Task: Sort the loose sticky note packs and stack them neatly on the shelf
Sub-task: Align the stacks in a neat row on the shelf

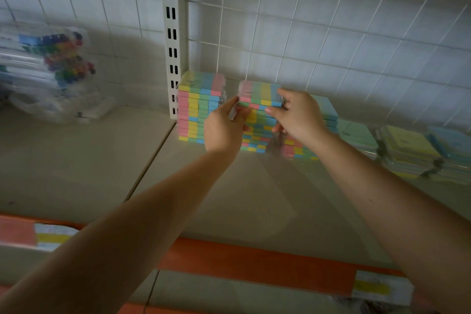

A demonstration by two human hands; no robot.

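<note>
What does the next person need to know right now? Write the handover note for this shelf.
Left hand: gripping the left end of the top pack.
Right hand: gripping its right end, over the middle stack.
Left stack by the upright post looks finished and square.
Behind the right hand, a lower pile; further right, loose pastel packs lie unsorted on the shelf.
Left to do: settle this pack flush, then sort and stack the right-hand packs.

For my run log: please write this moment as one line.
left hand: grips top pack | right hand: grips top pack | middle stack: under pack | shelf
</note>
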